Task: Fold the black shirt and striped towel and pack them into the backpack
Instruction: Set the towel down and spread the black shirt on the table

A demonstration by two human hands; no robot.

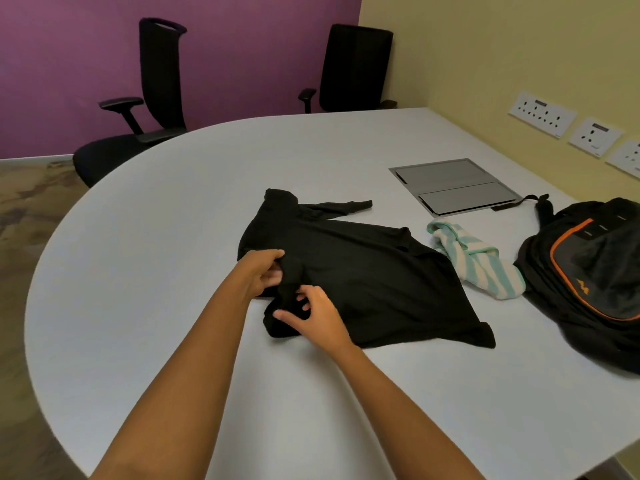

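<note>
1. The black shirt (363, 278) lay spread at the middle of the desk (156, 271), with one sleeve trailing toward 1 o'clock.
2. At its 8 o'clock edge, the left hand (263, 271) and right hand (318, 317) each had fingers clamped on a bunched sleeve, probably to tuck it inward.
3. The striped towel (478, 265) sat crumpled at the shirt's 3 o'clock, and the backpack (595, 271) lay beyond it, handy for packing.
</note>
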